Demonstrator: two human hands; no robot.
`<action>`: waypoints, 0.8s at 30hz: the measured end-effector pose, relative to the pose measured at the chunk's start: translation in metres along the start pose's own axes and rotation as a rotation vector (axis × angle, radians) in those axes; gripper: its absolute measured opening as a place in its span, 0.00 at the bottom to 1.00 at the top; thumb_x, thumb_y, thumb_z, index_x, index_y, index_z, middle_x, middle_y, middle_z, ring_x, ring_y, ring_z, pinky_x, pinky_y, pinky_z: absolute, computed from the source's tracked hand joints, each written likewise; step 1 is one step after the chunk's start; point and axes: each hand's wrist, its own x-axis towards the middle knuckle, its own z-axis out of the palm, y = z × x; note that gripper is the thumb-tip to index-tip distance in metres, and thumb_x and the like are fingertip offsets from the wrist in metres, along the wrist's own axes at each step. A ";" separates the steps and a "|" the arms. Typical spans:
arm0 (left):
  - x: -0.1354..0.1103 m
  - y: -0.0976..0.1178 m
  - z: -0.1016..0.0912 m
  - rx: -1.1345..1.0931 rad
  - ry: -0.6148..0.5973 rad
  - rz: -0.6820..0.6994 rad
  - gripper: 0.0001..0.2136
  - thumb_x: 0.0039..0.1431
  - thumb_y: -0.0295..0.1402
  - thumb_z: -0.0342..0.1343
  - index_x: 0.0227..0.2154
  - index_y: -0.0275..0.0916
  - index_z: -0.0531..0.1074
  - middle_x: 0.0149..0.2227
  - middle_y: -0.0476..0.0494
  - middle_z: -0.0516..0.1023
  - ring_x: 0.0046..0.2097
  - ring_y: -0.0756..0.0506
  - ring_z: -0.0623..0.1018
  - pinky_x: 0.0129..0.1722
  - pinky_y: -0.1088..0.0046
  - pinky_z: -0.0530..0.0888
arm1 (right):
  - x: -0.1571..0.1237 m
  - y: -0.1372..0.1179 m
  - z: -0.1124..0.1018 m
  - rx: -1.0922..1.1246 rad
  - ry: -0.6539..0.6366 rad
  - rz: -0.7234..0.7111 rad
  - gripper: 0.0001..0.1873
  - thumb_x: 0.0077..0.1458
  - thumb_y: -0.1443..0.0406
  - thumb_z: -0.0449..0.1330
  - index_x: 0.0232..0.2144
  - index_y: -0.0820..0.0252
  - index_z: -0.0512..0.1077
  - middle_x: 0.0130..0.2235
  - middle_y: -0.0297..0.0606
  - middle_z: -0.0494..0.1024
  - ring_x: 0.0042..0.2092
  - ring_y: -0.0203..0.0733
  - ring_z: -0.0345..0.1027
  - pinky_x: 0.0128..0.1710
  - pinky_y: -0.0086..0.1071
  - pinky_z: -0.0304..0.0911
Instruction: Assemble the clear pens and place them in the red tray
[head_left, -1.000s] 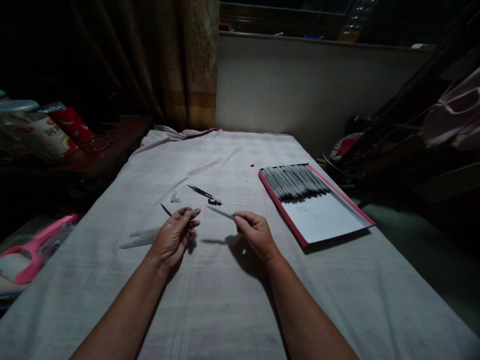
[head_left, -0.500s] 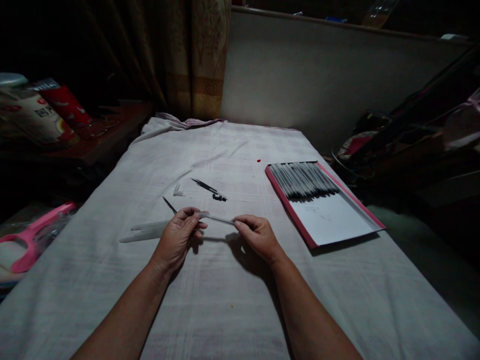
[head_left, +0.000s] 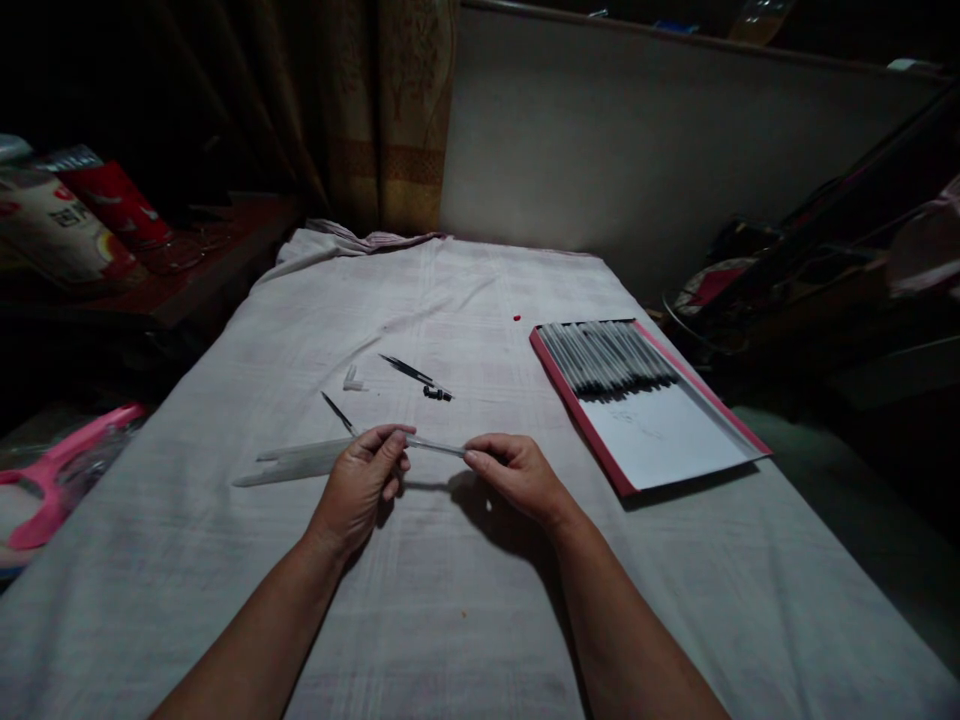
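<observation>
My left hand and my right hand hover over a table covered with a pale cloth. Between them they pinch a thin clear pen barrel, one hand at each end. Both hands are closed on it. Just left of my left hand lie two clear pen barrels on the cloth. Beyond the hands lie a thin dark refill, a dark pen part, a small black piece and a small clear cap.
A pink-edged tray at the right holds a row of several pens at its far end. A tiny red speck lies on the cloth. Red and white packets sit on a dark shelf at left, pink plastic below.
My hands came together: the left hand's small piece now meets the barrel held by the right hand. The view tilted down slightly.
</observation>
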 end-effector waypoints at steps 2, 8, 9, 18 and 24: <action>0.000 0.001 0.001 -0.003 0.021 0.051 0.27 0.41 0.55 0.69 0.35 0.35 0.78 0.19 0.53 0.71 0.15 0.59 0.62 0.12 0.87 0.56 | 0.000 0.000 0.001 -0.012 0.010 -0.015 0.15 0.52 0.55 0.62 0.29 0.62 0.79 0.25 0.34 0.74 0.27 0.36 0.64 0.29 0.30 0.60; -0.002 0.007 0.004 -0.159 0.030 -0.098 0.27 0.33 0.51 0.73 0.32 0.36 0.77 0.20 0.56 0.69 0.16 0.58 0.65 0.09 0.88 0.55 | -0.001 0.002 0.002 -0.024 0.010 -0.023 0.15 0.53 0.56 0.61 0.30 0.63 0.80 0.24 0.35 0.74 0.27 0.35 0.64 0.28 0.29 0.60; -0.002 0.008 0.003 -0.185 0.019 -0.126 0.26 0.33 0.50 0.74 0.32 0.36 0.77 0.20 0.57 0.68 0.16 0.58 0.64 0.09 0.88 0.54 | -0.002 0.002 0.001 -0.021 0.007 -0.016 0.15 0.53 0.56 0.61 0.30 0.63 0.81 0.25 0.35 0.75 0.27 0.36 0.65 0.28 0.29 0.61; -0.003 0.007 0.000 -0.292 -0.029 -0.257 0.24 0.34 0.44 0.76 0.32 0.36 0.76 0.19 0.58 0.67 0.14 0.60 0.61 0.08 0.89 0.54 | -0.002 0.004 0.001 -0.011 -0.055 -0.047 0.15 0.54 0.58 0.61 0.36 0.61 0.83 0.31 0.41 0.83 0.33 0.43 0.75 0.34 0.33 0.68; -0.003 0.005 0.000 -0.289 -0.034 -0.254 0.22 0.39 0.44 0.74 0.34 0.36 0.75 0.20 0.57 0.69 0.14 0.59 0.62 0.08 0.89 0.54 | -0.002 0.004 0.006 -0.082 -0.044 -0.108 0.14 0.57 0.59 0.60 0.35 0.61 0.83 0.30 0.41 0.83 0.31 0.42 0.75 0.32 0.32 0.67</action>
